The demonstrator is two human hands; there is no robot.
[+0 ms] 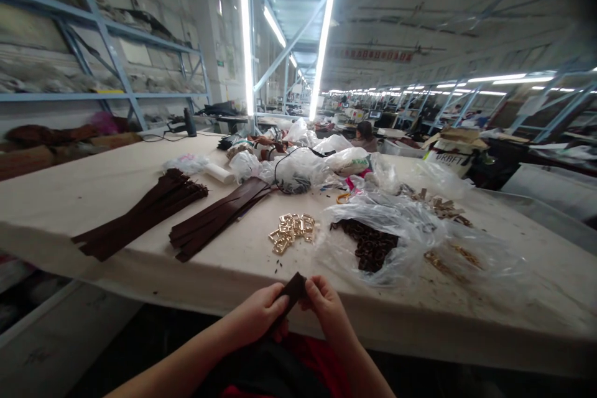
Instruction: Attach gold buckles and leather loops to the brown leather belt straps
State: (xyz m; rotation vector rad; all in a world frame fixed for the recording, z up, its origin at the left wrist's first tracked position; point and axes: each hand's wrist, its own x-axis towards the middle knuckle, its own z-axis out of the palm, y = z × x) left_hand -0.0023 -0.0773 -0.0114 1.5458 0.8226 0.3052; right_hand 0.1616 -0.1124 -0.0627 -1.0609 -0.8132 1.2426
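Both my hands meet just below the front edge of the table (93, 199). My left hand (259, 314) and my right hand (329, 308) are closed together on one dark brown leather strap (293, 289), its end folded between the fingertips. A pile of gold metal buckles (293, 230) lies on the table a little beyond my hands. Two bundles of dark brown straps (140, 214) (217, 217) lie to the left of the buckles.
An open clear plastic bag with dark brown pieces (370, 245) lies right of the buckles. More plastic bags (303, 168) and small metal parts (443, 205) lie farther back. Blue shelving (107, 50) stands at the left. A person (365, 135) sits beyond the table.
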